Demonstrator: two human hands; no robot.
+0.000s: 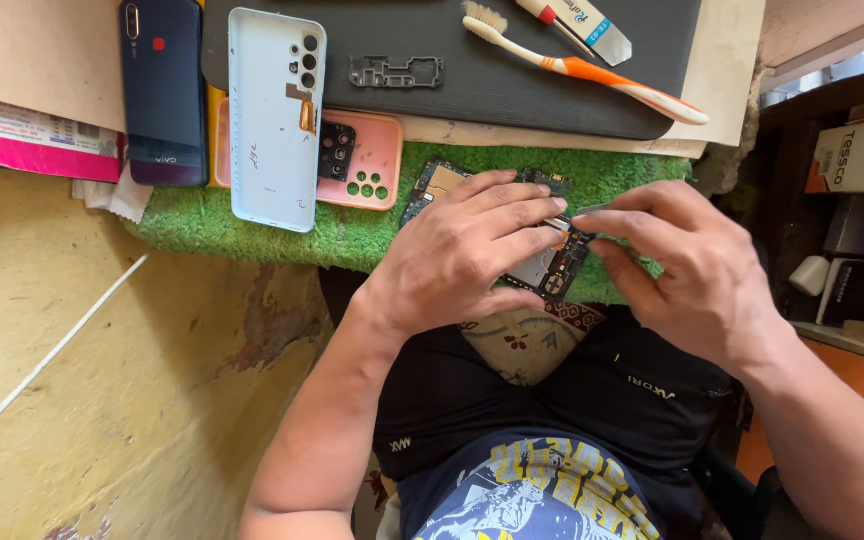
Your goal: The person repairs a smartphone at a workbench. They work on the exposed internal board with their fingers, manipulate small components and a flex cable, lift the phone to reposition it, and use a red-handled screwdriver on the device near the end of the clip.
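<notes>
Here we look down on a workbench, biggest things first: a dark grey mat [512, 75] at the back, then a green turf pad [252, 225] along the bench edge. On the pad lies a white phone back cover [270, 140], already off, with a dark blue phone [162, 90] to its left and a pink case [377, 155] just beside it on the right. An orange-and-white toothbrush [592, 68], a small tube [577, 22] and a black inner frame piece [397, 71] rest on the mat.

The opened phone [552, 270] sits on the pad's near edge, under both hands, board and shields bare. Our left hand [462, 250] lies flat over it, fingers spread and pressing, nothing gripped. Our right hand [687, 260] has thumb and forefinger pinched on a thin grey tool [592, 210], probably tweezers, though the view is too small to be sure; its tip sits at the board's top right.

Progress, as we judge it: back cover and frame piece are off, internals exposed, work on the board in hand. Parts remain loose, so reassembly isn't started.
</notes>
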